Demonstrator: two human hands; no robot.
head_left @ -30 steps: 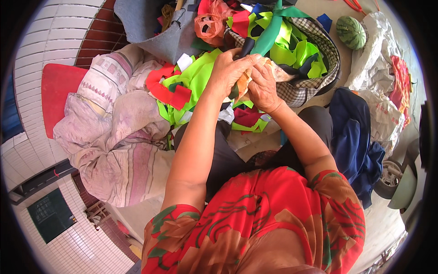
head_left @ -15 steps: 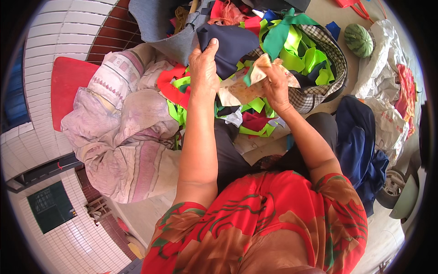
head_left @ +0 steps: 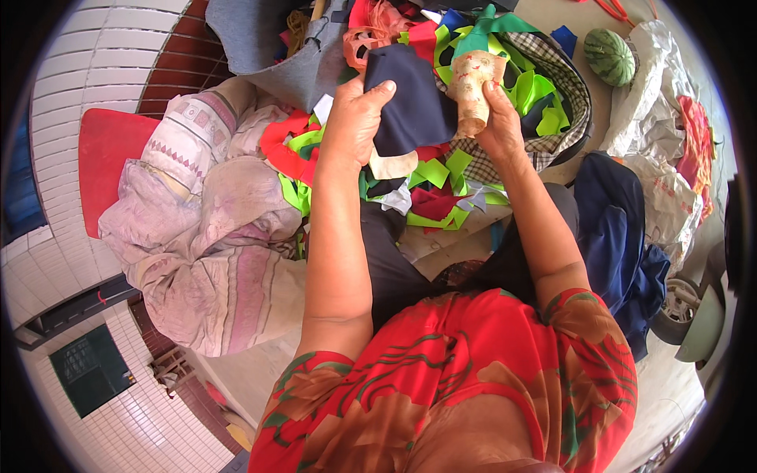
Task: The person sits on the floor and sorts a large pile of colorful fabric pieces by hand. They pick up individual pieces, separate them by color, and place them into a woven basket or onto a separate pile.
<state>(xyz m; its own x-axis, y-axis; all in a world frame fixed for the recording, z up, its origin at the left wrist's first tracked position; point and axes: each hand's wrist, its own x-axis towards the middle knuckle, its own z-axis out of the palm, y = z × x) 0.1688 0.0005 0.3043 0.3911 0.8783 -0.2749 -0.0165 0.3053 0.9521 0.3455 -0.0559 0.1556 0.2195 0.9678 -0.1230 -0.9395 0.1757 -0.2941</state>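
Note:
A dark navy piece of cloth (head_left: 412, 98) hangs spread out from my left hand (head_left: 352, 120), its thumb pressed along the left edge. My right hand (head_left: 501, 124) pinches a cream scrap with small reddish marks (head_left: 475, 88), partly curled, right beside the navy cloth. Below both hands lies a heap of cloth scraps (head_left: 432, 175) in neon green, dark red, black and white. A pale cream strip (head_left: 393, 165) shows under the navy cloth's lower edge. Behind my right hand, a black-and-white checked bag (head_left: 579, 88) holds neon green scraps, with a green piece (head_left: 487, 31) on top.
A grey felt-like container (head_left: 280, 67) stands at the far left. Left of the heap lies a large bundled pale cloth (head_left: 229, 213) by a red panel (head_left: 114, 169). To the right are navy fabric (head_left: 611, 229), a white plastic bag (head_left: 650, 102) and a striped green melon (head_left: 609, 57).
The navy cloth has been brought nearer and now hangs flat. My right hand has moved slightly right, and its cream scrap is now more upright and curled.

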